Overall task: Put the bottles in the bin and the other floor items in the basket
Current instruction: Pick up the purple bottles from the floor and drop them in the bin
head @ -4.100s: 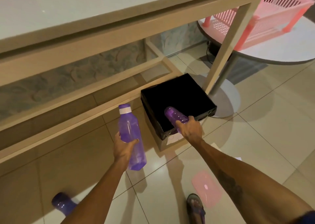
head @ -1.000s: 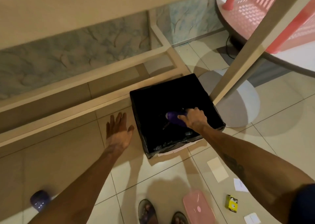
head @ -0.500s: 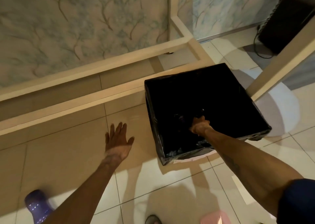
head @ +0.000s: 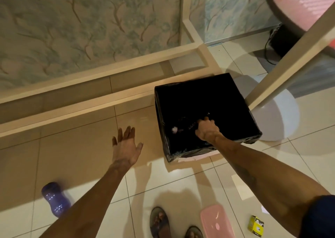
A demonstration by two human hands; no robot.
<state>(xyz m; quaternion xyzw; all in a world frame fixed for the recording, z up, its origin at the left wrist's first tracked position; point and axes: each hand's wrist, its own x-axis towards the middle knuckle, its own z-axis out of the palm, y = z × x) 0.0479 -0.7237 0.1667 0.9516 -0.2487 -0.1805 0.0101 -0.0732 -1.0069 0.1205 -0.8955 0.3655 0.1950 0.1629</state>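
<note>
The black-lined bin (head: 241, 100) stands on the tiled floor beside a table leg. My right hand (head: 206, 130) reaches down inside it, fingers curled into the dark; I cannot tell whether it holds anything. A bottle's white cap (head: 174, 129) shows in the bin, left of that hand. My left hand (head: 126, 145) hovers over the floor left of the bin, fingers spread, holding nothing. A purple bottle (head: 55, 199) lies on the floor at the lower left. The pink basket (head: 306, 4) sits on a round table at the top right.
On the floor near my sandalled feet (head: 159, 221) lie a pink lid (head: 217, 221), a small yellow box (head: 255, 226) and a pale card (head: 241, 187). The slanted table leg (head: 290, 56) and low wooden rails (head: 90, 100) hem in the bin.
My right hand has lowered the purple bottle deep into the bin, where it is no longer plain to see. The left hand stays spread and empty; the view has shifted slightly.
</note>
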